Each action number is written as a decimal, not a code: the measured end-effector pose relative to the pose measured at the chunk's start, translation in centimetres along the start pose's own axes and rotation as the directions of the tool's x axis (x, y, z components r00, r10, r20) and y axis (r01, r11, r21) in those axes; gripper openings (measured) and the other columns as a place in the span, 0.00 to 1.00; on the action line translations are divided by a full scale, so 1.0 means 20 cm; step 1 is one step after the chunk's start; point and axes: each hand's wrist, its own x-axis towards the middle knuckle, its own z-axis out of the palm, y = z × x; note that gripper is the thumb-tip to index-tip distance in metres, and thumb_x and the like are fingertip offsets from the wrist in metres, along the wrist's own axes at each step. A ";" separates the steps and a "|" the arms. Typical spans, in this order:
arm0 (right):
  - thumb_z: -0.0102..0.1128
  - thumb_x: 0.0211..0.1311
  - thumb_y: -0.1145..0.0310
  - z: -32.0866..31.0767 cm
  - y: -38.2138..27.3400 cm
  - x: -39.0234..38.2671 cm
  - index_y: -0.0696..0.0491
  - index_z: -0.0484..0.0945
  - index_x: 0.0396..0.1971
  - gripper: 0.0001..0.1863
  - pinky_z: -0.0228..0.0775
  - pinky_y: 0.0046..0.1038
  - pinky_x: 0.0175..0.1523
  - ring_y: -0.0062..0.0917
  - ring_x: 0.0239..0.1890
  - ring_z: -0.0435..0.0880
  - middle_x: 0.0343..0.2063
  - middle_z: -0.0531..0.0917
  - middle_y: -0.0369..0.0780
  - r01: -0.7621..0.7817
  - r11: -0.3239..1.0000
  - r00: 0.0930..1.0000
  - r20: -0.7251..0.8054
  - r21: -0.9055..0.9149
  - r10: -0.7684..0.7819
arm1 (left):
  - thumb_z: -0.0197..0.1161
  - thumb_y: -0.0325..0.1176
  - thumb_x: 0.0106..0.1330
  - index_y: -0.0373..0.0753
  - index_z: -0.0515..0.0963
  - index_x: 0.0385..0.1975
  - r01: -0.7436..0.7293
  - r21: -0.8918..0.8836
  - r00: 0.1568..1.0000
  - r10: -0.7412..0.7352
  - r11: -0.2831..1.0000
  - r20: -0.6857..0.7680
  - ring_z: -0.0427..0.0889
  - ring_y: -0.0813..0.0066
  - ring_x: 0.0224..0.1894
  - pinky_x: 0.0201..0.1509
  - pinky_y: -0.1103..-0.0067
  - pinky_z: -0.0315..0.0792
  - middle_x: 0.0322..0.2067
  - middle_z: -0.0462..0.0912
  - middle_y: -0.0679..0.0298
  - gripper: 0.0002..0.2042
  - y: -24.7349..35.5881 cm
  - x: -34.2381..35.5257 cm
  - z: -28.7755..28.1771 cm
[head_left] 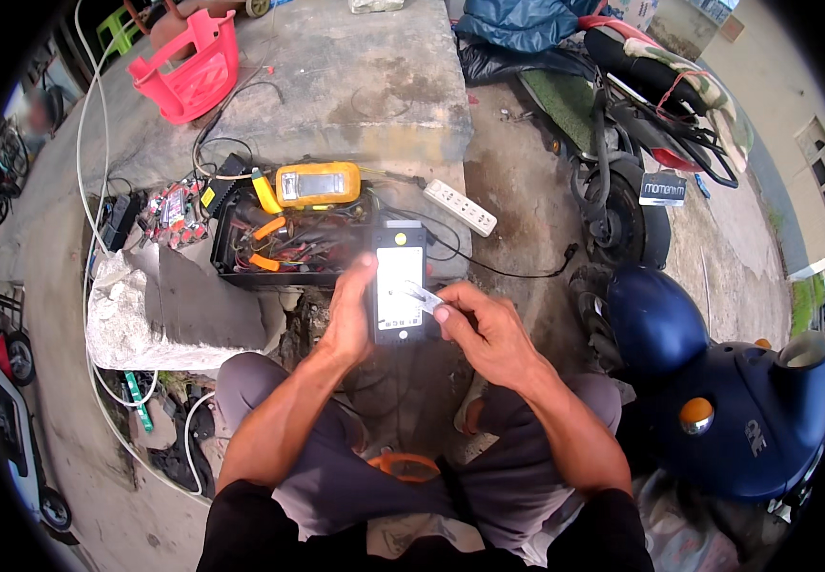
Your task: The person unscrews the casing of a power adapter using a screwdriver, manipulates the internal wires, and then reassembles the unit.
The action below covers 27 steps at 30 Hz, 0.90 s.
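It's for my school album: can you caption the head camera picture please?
Left hand holding a white-labelled dark box, right hand pinching a small silver thing, beside a blue scooter.

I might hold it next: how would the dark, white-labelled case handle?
The dark case looks stiff, given its straight edges. Its flat face suggests little rolling. The left hand gripping one side suggests manageable weight.

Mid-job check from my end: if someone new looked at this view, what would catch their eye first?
Probably the dark box with a bright white label, in the left hand at the centre, with the right hand holding a small silver strip over it. Then the yellow meter beyond it, the pink plastic basket at upper left and the dark blue scooter at lower right.
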 end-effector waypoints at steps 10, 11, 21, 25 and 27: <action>0.68 0.76 0.61 0.02 -0.01 0.12 0.52 0.85 0.46 0.10 0.78 0.44 0.37 0.48 0.33 0.89 0.33 0.89 0.46 0.181 0.964 0.979 -0.054 -0.196 -0.195 | 0.55 0.51 0.82 0.35 0.73 0.70 -0.083 0.132 0.989 0.098 0.988 -0.110 0.86 0.67 0.55 0.62 0.70 0.80 0.56 0.85 0.56 0.28 -0.01 0.04 -0.09; 0.68 0.75 0.61 0.02 -0.02 0.12 0.52 0.85 0.45 0.10 0.78 0.45 0.36 0.48 0.33 0.89 0.33 0.89 0.46 0.192 0.956 0.976 -0.056 -0.220 -0.209 | 0.55 0.51 0.82 0.35 0.73 0.71 -0.080 0.148 0.989 0.098 0.986 -0.115 0.85 0.68 0.55 0.62 0.70 0.79 0.56 0.85 0.57 0.28 -0.01 0.04 -0.09; 0.68 0.72 0.61 0.08 -0.03 0.14 0.50 0.81 0.40 0.09 0.78 0.41 0.32 0.41 0.28 0.88 0.27 0.85 0.40 0.258 0.790 0.944 -0.030 -0.556 -0.330 | 0.58 0.52 0.85 0.34 0.66 0.76 -0.215 0.339 0.940 0.288 0.916 -0.181 0.82 0.72 0.59 0.66 0.73 0.76 0.61 0.82 0.60 0.31 -0.03 0.05 -0.07; 0.68 0.63 0.65 0.18 -0.03 0.13 0.50 0.81 0.40 0.09 0.77 0.34 0.29 0.29 0.26 0.88 0.25 0.81 0.34 0.270 0.488 0.859 -0.022 -0.830 -0.512 | 0.59 0.51 0.85 0.31 0.64 0.76 -0.287 0.430 0.897 0.397 0.856 -0.192 0.78 0.71 0.59 0.67 0.73 0.73 0.61 0.81 0.58 0.32 -0.02 0.08 -0.06; 0.67 0.59 0.66 0.19 -0.02 0.14 0.51 0.81 0.39 0.10 0.77 0.34 0.28 0.27 0.26 0.87 0.27 0.81 0.34 0.265 0.463 0.842 -0.032 -0.846 -0.539 | 0.58 0.52 0.85 0.32 0.64 0.75 -0.264 0.401 0.889 0.383 0.877 -0.251 0.78 0.71 0.58 0.67 0.72 0.73 0.60 0.81 0.59 0.32 -0.03 0.09 -0.05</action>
